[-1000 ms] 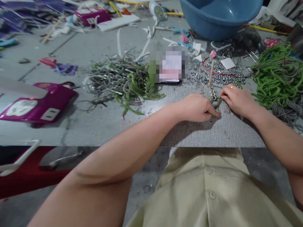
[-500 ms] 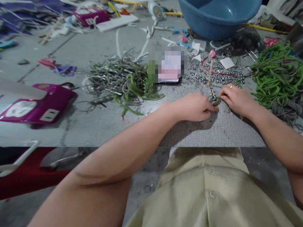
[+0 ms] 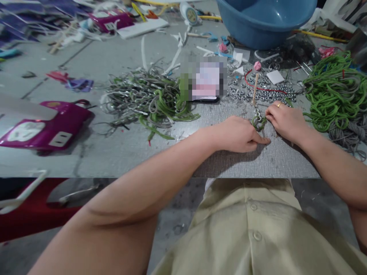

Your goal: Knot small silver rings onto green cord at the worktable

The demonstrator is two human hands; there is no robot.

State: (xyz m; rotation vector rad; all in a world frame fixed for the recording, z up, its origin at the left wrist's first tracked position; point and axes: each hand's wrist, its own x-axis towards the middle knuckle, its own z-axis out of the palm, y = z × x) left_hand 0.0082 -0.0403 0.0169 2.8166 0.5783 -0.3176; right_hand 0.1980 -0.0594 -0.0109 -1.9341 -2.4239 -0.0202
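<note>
A short green cord [image 3: 261, 124] lies looped on the grey table between my hands, with silver ring-like beads [image 3: 257, 114] at its far end. My right hand [image 3: 285, 119], wearing a gold ring, pinches one side of the cord between thumb and fingertips. My left hand [image 3: 242, 134] is at the cord's other side, fingers curled and the index finger stretched along the tabletop; its grip on the cord is partly hidden. Just beyond the beads stands a thin wooden stick [image 3: 255, 88] with a pink knob [image 3: 257, 65] on top.
Many silver beads [image 3: 265, 93] lie behind my hands, with a red cord [image 3: 258, 88] across them. Tangled beaded cords [image 3: 143, 97] and a phone [image 3: 206, 82] are to the left. Green cords [image 3: 332, 91] pile at right. A blue basin [image 3: 266, 26] and purple casing [image 3: 48, 126] stand farther out.
My left hand has moved slightly toward me, its index finger reaching farther right. The green cord's loop shows wider between the hands. My right hand has barely moved.
</note>
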